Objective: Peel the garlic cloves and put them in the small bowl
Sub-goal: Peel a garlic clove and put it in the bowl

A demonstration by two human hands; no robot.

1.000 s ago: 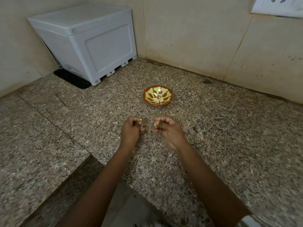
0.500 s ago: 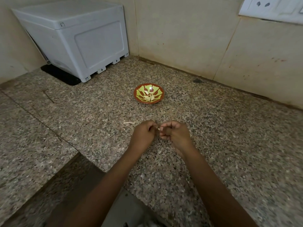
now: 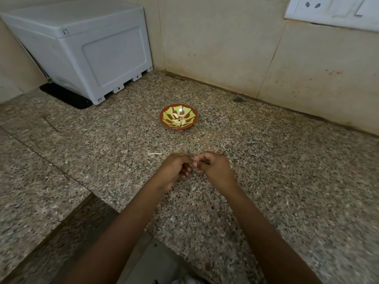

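Item one, left hand (image 3: 174,171): fingers curled inward, tips meeting those of the right hand (image 3: 215,170), whose fingers are curled the same way. Item two, between the two sets of fingertips: a small pale thing, mostly hidden, which I take for a garlic clove (image 3: 195,164). Both hands pinch it, held just above the bench (image 3: 276,181), at centre and nearer than the bowl. How much skin is left on it I cannot tell from here. Item three, just left of the left hand and a little farther off: a thin pale scrap (image 3: 155,154) lying on the bench, apparently a stalk or a strip of peel. Item four, straight beyond the hands and well apart from them: the small bowl (image 3: 164,119), red-brown rim, green pattern, holding a heap of peeled cloves (image 3: 179,121). Item five, far left corner: a white box (image 3: 82,48) on a black mat (image 3: 65,97). Item six, far right, on the wall (image 3: 225,48): a socket plate (image 3: 328,11). Step in hand, by my reading: peeling, with several cloves already delivered. The next move calls for stripping the last skin, then a forward reach to drop the clove over the rim while keeping loose peel out of the bowl.
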